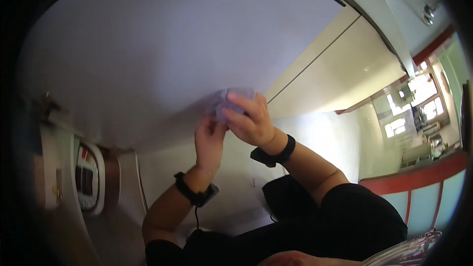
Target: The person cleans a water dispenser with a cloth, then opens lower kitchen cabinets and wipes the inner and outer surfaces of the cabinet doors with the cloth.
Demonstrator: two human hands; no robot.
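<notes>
A crumpled pale-purple cloth (pixel 230 107) is bunched between my two hands, in front of a large smooth white panel (pixel 162 34). My right hand (pixel 252 123) is closed over the cloth, with its fingers curled across the front. Lower and to the left, my left hand (pixel 209 143) has its fingers pinched together at the cloth's lower edge; its fingertips are partly hidden. Whether the cloth touches the panel I cannot tell. Each wrist wears a black band with a small box.
A cream panel (pixel 340 64) with a dark seam adjoins the white one on the right. At the left stands a white-framed unit (pixel 88 177) with a dark window. A red-edged counter (pixel 419 170) and bright windows lie at the far right. Pale floor shows below my hands.
</notes>
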